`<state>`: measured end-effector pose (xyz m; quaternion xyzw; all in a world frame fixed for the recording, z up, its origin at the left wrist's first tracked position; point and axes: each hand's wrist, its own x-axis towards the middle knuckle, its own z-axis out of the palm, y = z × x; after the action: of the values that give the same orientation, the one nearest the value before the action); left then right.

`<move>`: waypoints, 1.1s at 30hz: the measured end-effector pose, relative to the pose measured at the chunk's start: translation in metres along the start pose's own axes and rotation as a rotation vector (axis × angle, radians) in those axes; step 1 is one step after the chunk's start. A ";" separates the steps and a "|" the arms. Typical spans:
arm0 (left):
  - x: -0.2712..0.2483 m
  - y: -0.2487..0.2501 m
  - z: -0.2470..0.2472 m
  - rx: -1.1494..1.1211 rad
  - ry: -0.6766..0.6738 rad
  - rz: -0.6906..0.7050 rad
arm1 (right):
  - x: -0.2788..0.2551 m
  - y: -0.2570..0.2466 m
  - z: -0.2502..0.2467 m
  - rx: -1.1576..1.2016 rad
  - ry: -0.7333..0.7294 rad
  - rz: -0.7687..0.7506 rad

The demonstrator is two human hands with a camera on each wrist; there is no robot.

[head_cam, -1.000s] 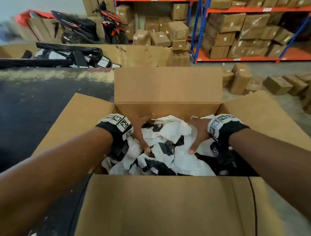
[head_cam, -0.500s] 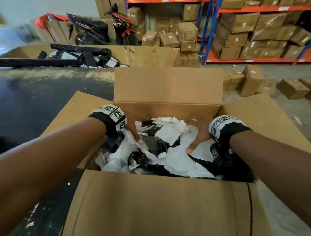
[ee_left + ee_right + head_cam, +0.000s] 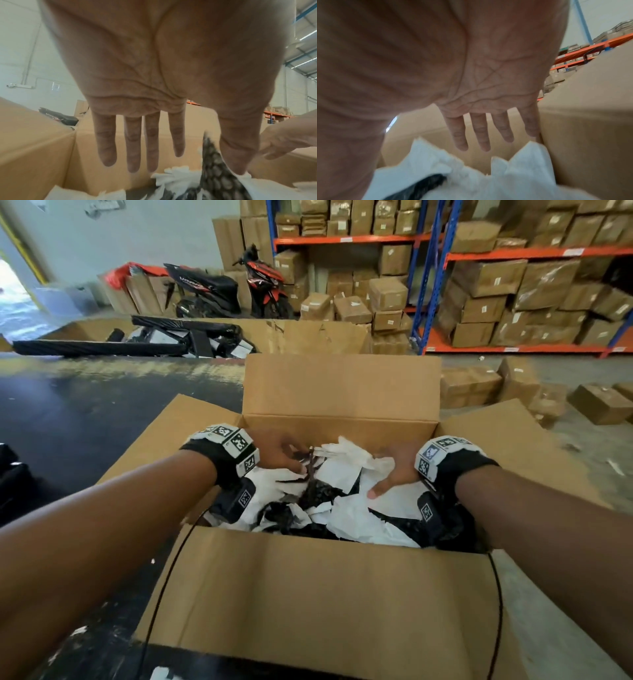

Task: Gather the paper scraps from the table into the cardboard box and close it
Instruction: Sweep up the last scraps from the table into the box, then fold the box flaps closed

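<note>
An open cardboard box [image 3: 329, 583] stands in front of me with all its flaps up or spread outward. Inside lies a heap of white and black paper scraps [image 3: 346, 505]. My left hand [image 3: 281, 455] hovers over the left side of the heap, fingers [image 3: 132, 146] straight and spread, thumb touching a white scrap [image 3: 243, 177]. My right hand [image 3: 394, 474] is over the right side, its fingers [image 3: 481, 135] straight above the white scraps [image 3: 436, 162], close to the box's right wall [image 3: 590, 121]. Neither hand holds anything.
The box sits on a dark table [image 3: 68, 419]. Beyond it lie a long flat carton with black wrapped items [image 3: 144, 340], a parked motorbike [image 3: 233, 289], and orange-blue shelving [image 3: 513, 254] full of cartons. Loose cartons [image 3: 599, 402] lie on the floor at right.
Both hands have lifted slightly off the scrap heap and moved a little apart; the scraps have settled between them. My head has tilted up.
</note>
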<state>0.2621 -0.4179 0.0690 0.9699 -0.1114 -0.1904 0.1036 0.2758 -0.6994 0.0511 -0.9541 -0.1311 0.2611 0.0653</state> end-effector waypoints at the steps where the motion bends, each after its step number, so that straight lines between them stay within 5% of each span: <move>1: -0.008 -0.001 -0.005 -0.004 0.017 0.006 | -0.007 0.002 -0.007 0.009 0.035 -0.009; 10: -0.087 -0.080 -0.017 0.004 0.280 -0.107 | -0.096 0.045 -0.035 -0.054 0.345 0.164; 16: -0.145 -0.168 0.018 0.002 0.379 -0.494 | -0.136 0.110 0.017 0.063 0.517 0.604; 19: -0.164 -0.181 0.026 -0.136 0.433 -0.531 | -0.153 0.124 0.038 0.213 0.620 0.705; 23: -0.180 -0.168 0.021 -0.268 0.680 -0.416 | -0.181 0.096 0.031 0.279 0.713 0.647; 27: -0.196 -0.120 0.012 -0.482 0.874 -0.084 | -0.212 0.046 0.020 0.352 0.852 0.330; 30: -0.204 -0.095 0.025 -0.566 0.726 0.187 | -0.215 0.024 0.029 0.415 0.751 -0.009; 33: -0.199 -0.104 0.054 -0.366 0.475 0.296 | -0.203 0.031 0.050 0.244 0.503 -0.079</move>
<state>0.0793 -0.2763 0.0635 0.9258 -0.1876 0.0411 0.3257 0.0885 -0.7845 0.1003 -0.9681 -0.1155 0.0272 0.2205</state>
